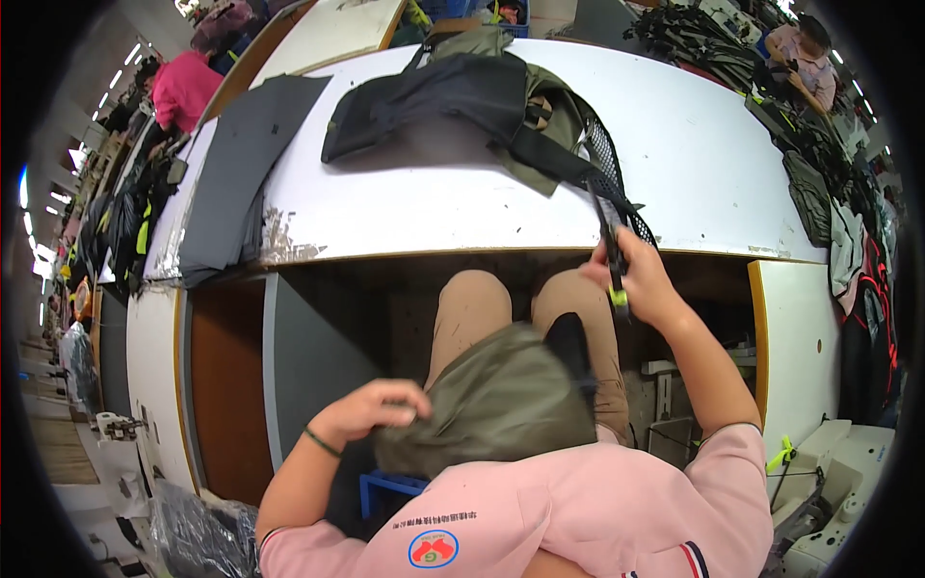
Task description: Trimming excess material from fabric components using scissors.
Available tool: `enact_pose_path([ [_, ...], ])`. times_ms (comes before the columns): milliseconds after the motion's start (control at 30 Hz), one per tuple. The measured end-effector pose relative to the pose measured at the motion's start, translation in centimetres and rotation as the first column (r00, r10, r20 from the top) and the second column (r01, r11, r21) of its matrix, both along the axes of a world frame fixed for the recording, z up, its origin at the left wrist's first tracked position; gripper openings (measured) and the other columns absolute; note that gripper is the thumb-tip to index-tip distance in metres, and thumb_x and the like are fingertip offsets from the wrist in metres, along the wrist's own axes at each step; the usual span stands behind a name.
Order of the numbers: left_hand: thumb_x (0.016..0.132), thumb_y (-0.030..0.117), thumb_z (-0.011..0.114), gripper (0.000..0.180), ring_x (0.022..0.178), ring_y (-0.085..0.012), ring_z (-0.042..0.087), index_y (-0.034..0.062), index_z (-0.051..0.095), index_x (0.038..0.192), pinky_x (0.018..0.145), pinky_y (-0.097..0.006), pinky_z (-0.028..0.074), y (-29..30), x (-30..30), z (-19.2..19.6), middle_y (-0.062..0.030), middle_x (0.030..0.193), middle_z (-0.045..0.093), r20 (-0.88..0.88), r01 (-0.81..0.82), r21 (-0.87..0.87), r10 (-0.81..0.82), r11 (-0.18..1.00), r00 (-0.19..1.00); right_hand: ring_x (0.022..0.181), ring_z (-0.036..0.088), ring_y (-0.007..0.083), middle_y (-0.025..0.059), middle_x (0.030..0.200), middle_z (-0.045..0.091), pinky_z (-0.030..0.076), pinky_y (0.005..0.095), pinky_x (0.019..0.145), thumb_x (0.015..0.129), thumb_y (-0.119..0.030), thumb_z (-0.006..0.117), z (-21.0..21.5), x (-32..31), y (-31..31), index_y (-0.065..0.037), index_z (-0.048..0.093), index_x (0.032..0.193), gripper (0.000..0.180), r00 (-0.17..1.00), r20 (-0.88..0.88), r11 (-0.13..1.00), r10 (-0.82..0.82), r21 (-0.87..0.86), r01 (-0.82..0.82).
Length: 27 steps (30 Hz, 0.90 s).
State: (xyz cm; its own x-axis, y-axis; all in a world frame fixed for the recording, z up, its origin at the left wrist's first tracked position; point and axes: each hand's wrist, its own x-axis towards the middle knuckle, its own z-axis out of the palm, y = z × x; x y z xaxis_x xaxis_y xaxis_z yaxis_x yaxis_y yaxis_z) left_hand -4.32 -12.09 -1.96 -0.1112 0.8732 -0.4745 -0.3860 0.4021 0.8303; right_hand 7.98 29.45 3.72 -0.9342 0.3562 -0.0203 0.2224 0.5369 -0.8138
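Note:
On my lap lies an olive-green fabric piece, smooth and slightly blurred. The bent fingers of my left hand are closed at its left edge. Raised near the table's front edge, my right hand grips a narrow black item with a yellow-green band near its lower end; its exact kind is not clear. Just beyond that hand, a backpack in black and olive lies on the white table, with black mesh and a wide black strap toward the right.
Dark grey flat panels hang over the left front edge of the white table. Shelf spaces open below it. A white sewing machine stands at lower right. Bag pieces pile up on both sides, and two people work farther off.

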Motion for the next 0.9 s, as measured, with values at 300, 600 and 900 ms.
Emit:
enact_pose_path([
  [300, 0.092, 0.022, 0.068, 0.027, 0.102, -0.0186, 0.065, 0.0002, 0.071, 0.107, 0.092, -0.033, 0.049, -15.5, 11.0, -1.9, -0.0084, 0.105, 0.073, 0.395, 0.616, -0.509, -0.474, 0.601, 0.787, 0.087, 0.065, 0.0397, 0.0185, 0.09, 0.066, 0.05, 0.0457, 0.076, 0.077, -0.029, 0.083, -3.3, -15.4, 4.5, -0.002, 0.052, 0.098, 0.046, 0.977, -0.163, 0.934, -0.135, 0.307, 0.18],
  [600, 0.09, 0.023, 0.067, 0.029, 0.102, -0.0253, 0.065, 0.0001, 0.069, 0.107, 0.092, -0.036, 0.05, -18.0, 13.3, -7.3, -0.0131, 0.105, 0.072, -0.246, 0.222, -0.655, -0.482, 0.722, 0.841, 0.094, 0.068, 0.0315, 0.0133, 0.099, 0.069, 0.049, 0.0425, 0.081, 0.078, -0.036, 0.081, -5.2, -25.4, 2.4, -0.005, 0.053, 0.104, 0.049, 0.943, -0.252, 0.767, -0.218, 0.553, 0.325],
  [900, 0.077, 0.01, 0.078, 0.05, 0.113, -0.0359, 0.057, 0.0034, 0.06, 0.123, 0.099, -0.043, 0.046, 2.3, 4.0, 4.3, -0.0176, 0.123, 0.059, -0.974, -0.257, 0.225, 0.223, 0.94, -0.035, 0.086, 0.065, 0.0375, 0.0187, 0.09, 0.067, 0.05, 0.0401, 0.076, 0.075, -0.007, 0.073, -1.5, -14.3, 1.8, -0.002, 0.057, 0.096, 0.027, 0.93, -0.201, 0.945, 0.307, 0.181, -0.273],
])
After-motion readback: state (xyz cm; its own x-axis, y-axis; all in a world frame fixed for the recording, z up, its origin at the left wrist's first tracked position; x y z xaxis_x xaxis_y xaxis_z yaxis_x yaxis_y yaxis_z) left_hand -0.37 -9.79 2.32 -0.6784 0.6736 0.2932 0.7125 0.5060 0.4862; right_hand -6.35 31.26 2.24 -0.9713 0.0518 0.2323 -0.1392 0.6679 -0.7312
